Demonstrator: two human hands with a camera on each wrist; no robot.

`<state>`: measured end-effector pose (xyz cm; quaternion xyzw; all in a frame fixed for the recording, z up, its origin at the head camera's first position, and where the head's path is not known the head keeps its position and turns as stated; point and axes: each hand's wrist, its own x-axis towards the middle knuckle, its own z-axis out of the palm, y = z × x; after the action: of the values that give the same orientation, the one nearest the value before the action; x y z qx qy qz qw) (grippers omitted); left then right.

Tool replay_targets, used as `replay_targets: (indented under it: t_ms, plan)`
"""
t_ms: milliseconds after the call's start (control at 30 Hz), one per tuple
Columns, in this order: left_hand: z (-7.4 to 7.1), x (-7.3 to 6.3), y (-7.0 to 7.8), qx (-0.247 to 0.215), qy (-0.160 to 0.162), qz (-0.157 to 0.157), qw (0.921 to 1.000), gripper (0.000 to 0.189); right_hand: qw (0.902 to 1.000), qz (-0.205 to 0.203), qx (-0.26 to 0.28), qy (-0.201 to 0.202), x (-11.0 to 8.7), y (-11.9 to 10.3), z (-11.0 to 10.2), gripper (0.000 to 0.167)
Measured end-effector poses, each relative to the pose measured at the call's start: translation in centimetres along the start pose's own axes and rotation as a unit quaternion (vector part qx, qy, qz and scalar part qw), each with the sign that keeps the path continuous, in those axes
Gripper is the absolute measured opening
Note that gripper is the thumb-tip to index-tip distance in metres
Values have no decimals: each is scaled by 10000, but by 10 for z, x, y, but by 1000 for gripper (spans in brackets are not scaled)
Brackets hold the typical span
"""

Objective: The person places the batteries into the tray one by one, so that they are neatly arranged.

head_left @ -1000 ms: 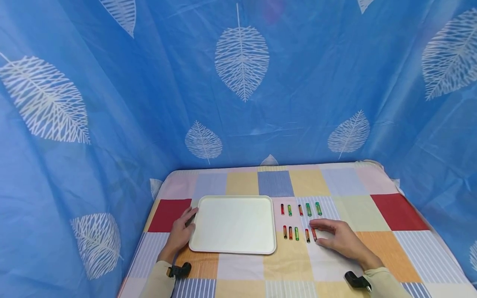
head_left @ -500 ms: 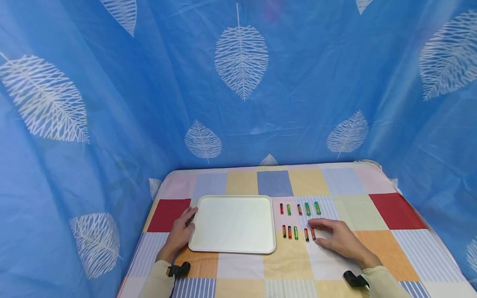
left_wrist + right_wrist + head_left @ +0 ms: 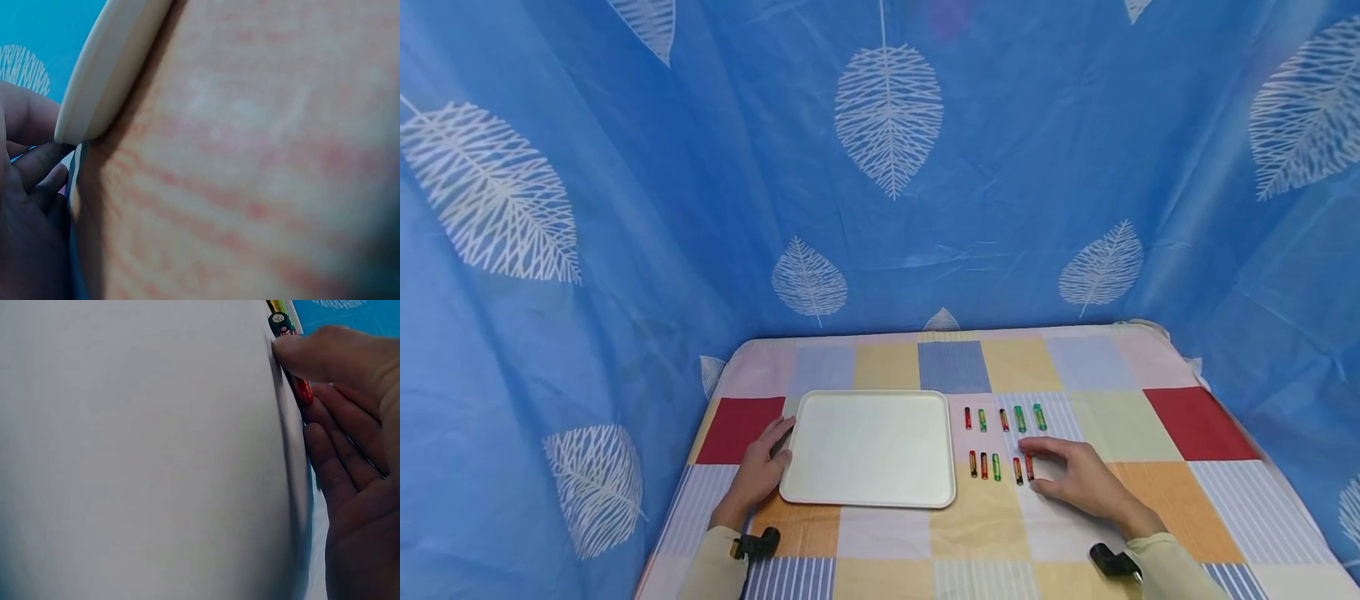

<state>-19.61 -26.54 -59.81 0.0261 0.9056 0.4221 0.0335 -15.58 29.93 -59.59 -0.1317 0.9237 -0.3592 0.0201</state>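
My right hand (image 3: 1078, 477) is at the right end of the nearer row of batteries. Its thumb and index finger are at the two ends of a red battery (image 3: 1029, 467), pinching it along its length. From the right wrist view, the thumb crosses in front of this battery (image 3: 305, 390) and hides its middle. A red and black battery (image 3: 1018, 472) lies just to its left. Beside the left edge of a white tray (image 3: 868, 505) rests my left hand (image 3: 756, 473), its fingers loosely extended against the rim. The tray's corner (image 3: 94, 94) meets that thumb in the left wrist view.
Several more red and green batteries stand in line: a red and black one (image 3: 984, 466) and a green one (image 3: 996, 467) in the near row, a green one (image 3: 1020, 418) in the far row. A patchwork cloth (image 3: 880, 546) covers the table. A blue leaf-print curtain (image 3: 1000, 167) hangs behind.
The red battery at my right fingertips sits slightly straighter and a touch nearer its neighbour. Both hands otherwise stay in place, and the head view tilts very slightly.
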Motion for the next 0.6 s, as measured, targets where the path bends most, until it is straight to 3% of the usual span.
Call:
replay_targets:
  t_ms: [267, 600]
  plan:
    - [-2, 1, -1, -134, 5, 41, 9999, 63, 9998, -152, -74, 129, 4, -2, 1, 56]
    - [1, 0, 0, -188, 22, 16, 9998, 62, 9949, -193, 936, 314, 3, -8, -7, 55]
